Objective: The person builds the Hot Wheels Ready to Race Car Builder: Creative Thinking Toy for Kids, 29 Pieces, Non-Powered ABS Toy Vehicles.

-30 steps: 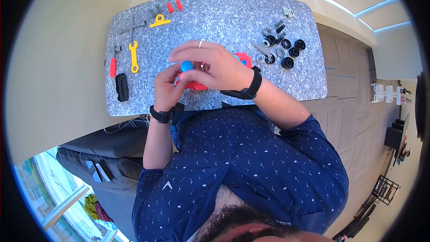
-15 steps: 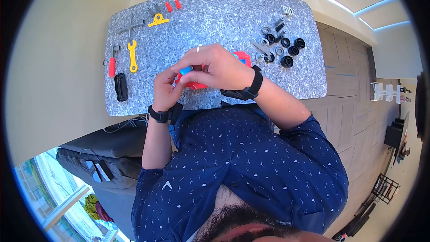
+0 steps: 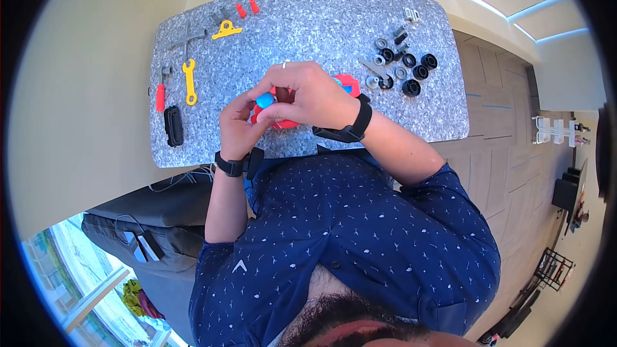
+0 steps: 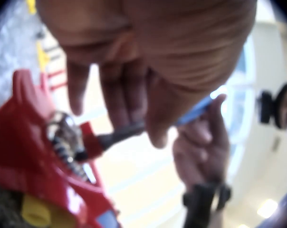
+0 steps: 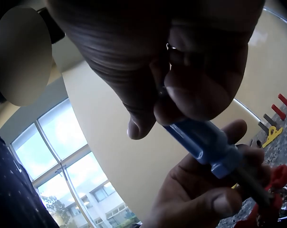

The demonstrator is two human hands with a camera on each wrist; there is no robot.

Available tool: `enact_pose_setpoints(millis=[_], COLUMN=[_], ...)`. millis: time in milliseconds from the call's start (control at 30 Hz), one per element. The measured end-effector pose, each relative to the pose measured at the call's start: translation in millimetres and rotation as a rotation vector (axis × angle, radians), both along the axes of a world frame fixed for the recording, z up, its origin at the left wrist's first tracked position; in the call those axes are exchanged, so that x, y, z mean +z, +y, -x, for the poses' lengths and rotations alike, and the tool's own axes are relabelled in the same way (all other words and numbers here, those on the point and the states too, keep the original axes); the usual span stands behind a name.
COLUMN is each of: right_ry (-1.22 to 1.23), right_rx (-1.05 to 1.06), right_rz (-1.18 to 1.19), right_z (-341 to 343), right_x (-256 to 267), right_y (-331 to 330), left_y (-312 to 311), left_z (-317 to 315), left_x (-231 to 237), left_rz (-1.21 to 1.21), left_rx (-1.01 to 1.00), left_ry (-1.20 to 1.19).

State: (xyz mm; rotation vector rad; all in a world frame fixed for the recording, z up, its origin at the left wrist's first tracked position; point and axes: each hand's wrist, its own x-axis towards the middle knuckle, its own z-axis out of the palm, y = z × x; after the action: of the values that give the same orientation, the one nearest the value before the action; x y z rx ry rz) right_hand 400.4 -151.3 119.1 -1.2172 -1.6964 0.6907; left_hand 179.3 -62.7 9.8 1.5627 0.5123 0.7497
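– Right hand (image 3: 308,93), state?
– Pinching the top of the screwdriver's blue handle (image 5: 200,140), fingers and thumb curled in.
– Left hand (image 3: 238,130)?
– Also holding: thumb one side, fingers the other, round the grey shaft (image 5: 252,185) just below the blue.
– Where's the tip?
– Down at the red toy (image 4: 34,142), by its chrome part. Left wrist view's blurred, can't tell if it's seated.
– Toy's spot?
– Near edge of the table (image 3: 308,32), about the middle, partly under both hands.
– Rest?
– Left edge: yellow wrench (image 3: 189,82), red-handled tool (image 3: 160,98), black case (image 3: 173,125) toward the near-left corner. Far-left corner: yellow bracket (image 3: 226,30), two red cones (image 3: 241,11) beside it. Right edge: black wheels (image 3: 411,88) clustered with grey rings (image 3: 401,73).
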Motion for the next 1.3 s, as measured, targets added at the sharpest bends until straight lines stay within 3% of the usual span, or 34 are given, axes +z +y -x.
enact_pose_setpoints(millis=[33, 133, 233, 433, 567, 1133, 1233, 1300], right_ry=[-0.005, -0.048, 0.006, -0.043, -0.009, -0.032, -0.008, 0.070], right_rx=[-0.003, -0.001, 0.067, 0.062, 0.089, 0.024, 0.010, -0.070], right_rz=[0.080, 0.030, -0.139, -0.071, -0.051, -0.040, -0.141, -0.071], right_z=[0, 1, 3, 0, 0, -1, -3, -12], right_x=[3, -1, -6, -9, -8, -3, -10, 13], right_y=[-1, 1, 2, 3, 3, 2, -1, -13], left_y=[0, 1, 5, 5, 4, 1, 7, 5], left_z=[-1, -1, -2, -13, -15, -20, -15, -14], left_x=[-2, -3, -2, 9, 5, 16, 0, 9], left_rz=[0.005, 0.044, -0.220, -0.250, -0.346, -0.216, -0.244, -0.280], left_rx=[0.022, 0.021, 0.028, -0.077, -0.010, 0.007, -0.019, -0.037], left_ry=[-0.002, 0.020, 0.055, 0.300, 0.289, 0.329, 0.339, 0.349])
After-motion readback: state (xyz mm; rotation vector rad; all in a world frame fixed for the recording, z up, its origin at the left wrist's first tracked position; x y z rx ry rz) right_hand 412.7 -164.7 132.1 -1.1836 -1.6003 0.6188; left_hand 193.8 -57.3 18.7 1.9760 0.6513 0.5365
